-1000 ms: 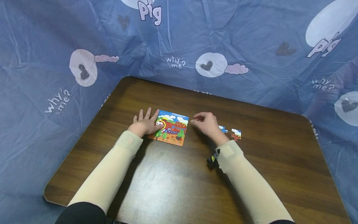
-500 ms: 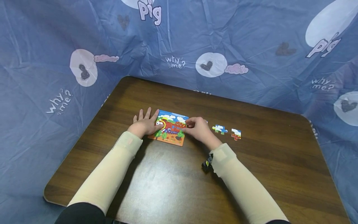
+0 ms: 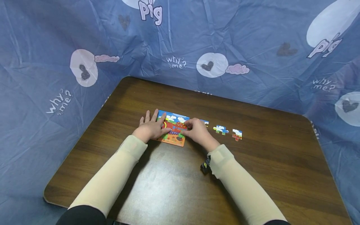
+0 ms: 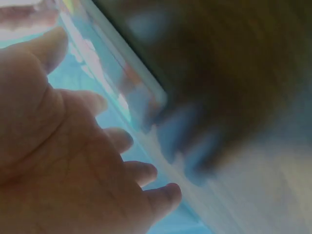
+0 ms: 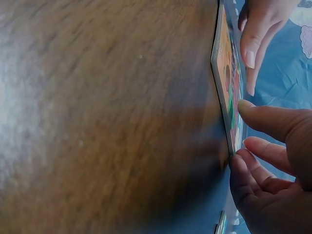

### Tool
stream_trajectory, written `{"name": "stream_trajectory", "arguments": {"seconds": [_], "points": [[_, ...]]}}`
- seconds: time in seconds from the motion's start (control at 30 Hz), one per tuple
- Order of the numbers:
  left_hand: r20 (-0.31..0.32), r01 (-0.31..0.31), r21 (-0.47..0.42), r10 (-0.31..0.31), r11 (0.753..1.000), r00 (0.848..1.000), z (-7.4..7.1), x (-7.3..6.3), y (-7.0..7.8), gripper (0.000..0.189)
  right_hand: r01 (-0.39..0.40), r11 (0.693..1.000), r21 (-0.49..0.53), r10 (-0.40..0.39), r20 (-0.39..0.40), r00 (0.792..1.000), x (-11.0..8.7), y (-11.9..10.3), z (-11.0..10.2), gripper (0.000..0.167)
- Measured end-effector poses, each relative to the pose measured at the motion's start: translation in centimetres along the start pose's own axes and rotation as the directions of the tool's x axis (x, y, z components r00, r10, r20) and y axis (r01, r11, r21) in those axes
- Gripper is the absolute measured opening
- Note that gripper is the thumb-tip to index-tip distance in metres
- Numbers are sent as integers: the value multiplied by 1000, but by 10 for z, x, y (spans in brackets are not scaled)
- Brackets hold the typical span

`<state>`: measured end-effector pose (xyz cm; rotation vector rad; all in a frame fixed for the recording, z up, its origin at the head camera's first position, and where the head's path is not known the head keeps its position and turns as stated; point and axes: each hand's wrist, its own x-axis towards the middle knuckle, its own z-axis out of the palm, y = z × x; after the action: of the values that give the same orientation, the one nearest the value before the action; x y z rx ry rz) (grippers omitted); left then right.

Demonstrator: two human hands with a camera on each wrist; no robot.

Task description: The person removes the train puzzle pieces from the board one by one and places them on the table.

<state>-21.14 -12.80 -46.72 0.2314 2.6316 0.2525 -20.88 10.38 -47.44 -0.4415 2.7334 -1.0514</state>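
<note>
A square jigsaw puzzle point(image 3: 170, 141) with a bright train picture lies flat on the table. My left hand point(image 3: 151, 128) is spread over its left side, fingers straight and apart, thumb reaching toward the picture's middle. At the opposite side my right hand point(image 3: 198, 132) has curled fingers around the puzzle's right edge. In the right wrist view, the thumb point(image 5: 265, 119) touches the top face while the fingers point(image 5: 242, 168) meet the edge. The left wrist view is blurred, showing the left palm point(image 4: 63, 146) beside a pale edge.
Loose jigsaw pieces lie right of my right hand: one partly hidden piece point(image 3: 206, 122), a blue and green piece point(image 3: 221, 129) and a red and white piece point(image 3: 237, 134). A patterned blue cloth point(image 3: 180, 43) hangs behind the brown table point(image 3: 253, 175).
My right hand has moved left from beside the loose pieces to the puzzle's right edge, uncovering those pieces. My left hand has shifted right, farther over the picture.
</note>
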Motion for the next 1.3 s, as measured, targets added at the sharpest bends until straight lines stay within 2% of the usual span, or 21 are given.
{"name": "stream_trajectory", "arguments": {"seconds": [0.23,0.4,0.67,1.1,1.3], "points": [[25,-62,52,61,997,998,20,8,18,88,1,999,-48,-1,2,1000,2,-1,1,43],[36,-54,67,52,996,998,27,10,22,89,26,995,-97,-25,11,1000,4,-3,2,42],[20,-51,55,50,997,999,32,12,20,90,63,987,-148,-60,28,998,9,-2,1,35],[55,-28,55,25,998,998,33,14,17,90,4,992,-126,-2,20,1000,16,-4,2,18],[50,-24,53,22,998,999,32,12,18,89,-20,997,-68,20,2,1000,16,-4,1,13]]}}
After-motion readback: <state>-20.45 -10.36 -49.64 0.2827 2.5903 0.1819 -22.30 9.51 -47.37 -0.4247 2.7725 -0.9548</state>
